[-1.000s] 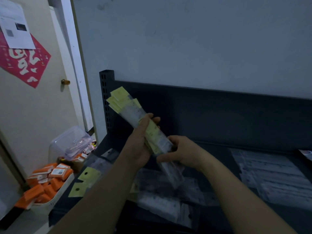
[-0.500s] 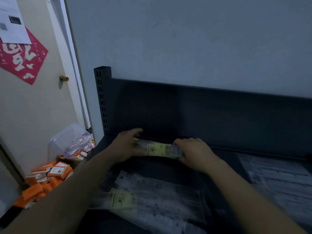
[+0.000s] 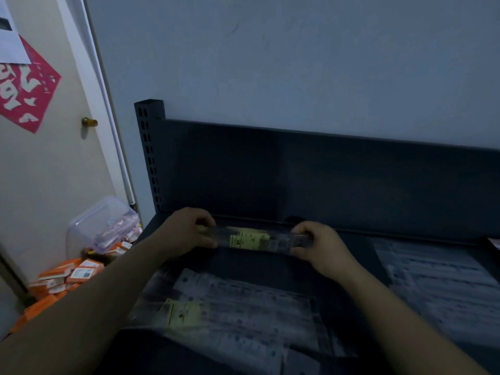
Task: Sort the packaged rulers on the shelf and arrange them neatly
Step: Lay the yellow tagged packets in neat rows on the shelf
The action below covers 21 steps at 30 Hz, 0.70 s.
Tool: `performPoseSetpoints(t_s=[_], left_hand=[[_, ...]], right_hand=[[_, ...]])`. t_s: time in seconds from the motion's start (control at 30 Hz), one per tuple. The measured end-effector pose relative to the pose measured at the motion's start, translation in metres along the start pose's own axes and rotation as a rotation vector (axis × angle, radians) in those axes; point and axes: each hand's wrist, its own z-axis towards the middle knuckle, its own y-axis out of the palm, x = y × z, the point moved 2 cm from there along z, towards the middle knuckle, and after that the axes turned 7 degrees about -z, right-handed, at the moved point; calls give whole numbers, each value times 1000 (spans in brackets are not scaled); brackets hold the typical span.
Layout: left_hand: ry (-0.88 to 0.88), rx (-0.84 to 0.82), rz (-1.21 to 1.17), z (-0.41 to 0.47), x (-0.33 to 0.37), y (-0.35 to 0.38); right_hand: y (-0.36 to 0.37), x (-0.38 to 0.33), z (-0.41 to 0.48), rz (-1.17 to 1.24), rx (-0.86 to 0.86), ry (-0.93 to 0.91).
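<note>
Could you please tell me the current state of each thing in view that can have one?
Ruler bundle: level, by the back of the shelf, held at both ends.
Left hand: grips the bundle's left end.
Right hand: grips the bundle's right end.
Loose rulers: flat at the front, overlapping and askew.
Right pile: lying flat.
Plastic tub: tilted, contents inside.
Orange boxes: heaped loosely on the floor.

left hand [image 3: 186, 234]: centre-left, fingers curled on rulers [image 3: 249, 240] end | right hand [image 3: 322, 247]: centre-right, gripping other end | forearms: reach up from lower corners
</note>
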Motion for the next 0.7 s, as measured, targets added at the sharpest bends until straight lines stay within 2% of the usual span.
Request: performPoseSetpoints(t_s=[0.17, 0.3, 0.47, 0.6, 0.7], left_hand=[[-7, 20, -83, -5, -2, 5], [4, -55, -116, -10, -1, 12], [79, -76, -5, -16, 1, 9], [116, 47, 0, -18, 5, 3], [131, 12, 238, -17, 2, 4]], right_hand=[[7, 8, -4, 214, 86, 93], [16, 8, -9, 301, 76, 86], [13, 7, -10, 103, 0, -39], [9, -4, -5, 54, 103, -106], [17, -3, -4, -243, 36, -165]])
